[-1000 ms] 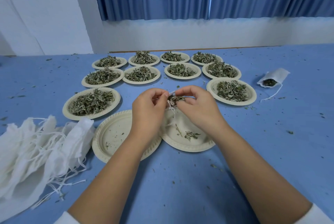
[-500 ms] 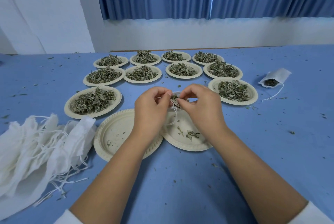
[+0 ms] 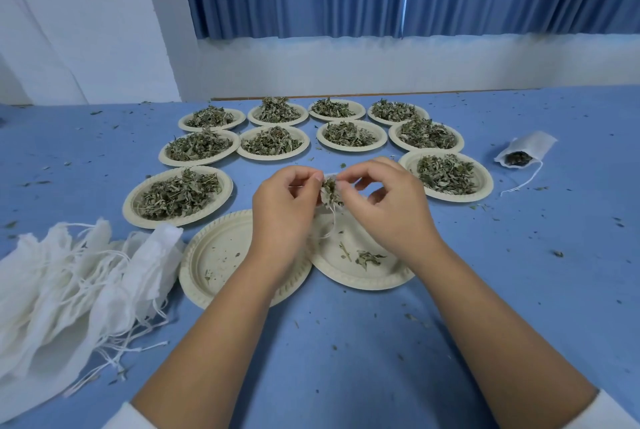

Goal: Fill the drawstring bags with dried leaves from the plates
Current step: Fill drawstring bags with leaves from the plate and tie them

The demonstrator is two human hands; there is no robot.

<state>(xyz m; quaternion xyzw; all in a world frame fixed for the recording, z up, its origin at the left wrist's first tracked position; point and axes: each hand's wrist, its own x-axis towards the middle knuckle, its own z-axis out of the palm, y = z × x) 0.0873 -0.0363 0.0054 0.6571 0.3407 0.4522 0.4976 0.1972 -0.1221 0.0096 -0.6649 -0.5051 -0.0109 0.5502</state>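
Observation:
My left hand (image 3: 282, 210) and my right hand (image 3: 388, 207) both pinch the mouth of a small white drawstring bag (image 3: 330, 193) stuffed with dried leaves, held above a nearly bare plate (image 3: 360, 272) that keeps a few leaf scraps. The bag's string dangles below my fingers. Another nearly bare plate (image 3: 221, 259) lies under my left wrist. Several plates heaped with dried leaves stand beyond, the nearest at left (image 3: 138, 210) and at right (image 3: 485, 182). A pile of flat white drawstring bags (image 3: 69, 283) lies at the left.
A filled bag (image 3: 524, 153) lies on its side at the right with its string trailing toward me. Leaf crumbs dot the blue tablecloth (image 3: 519, 272). A white wall and blue curtains stand behind the table's far edge.
Both hands have stayed together over the plate and rose slightly. The bag's mouth has been gathered tighter between the fingertips.

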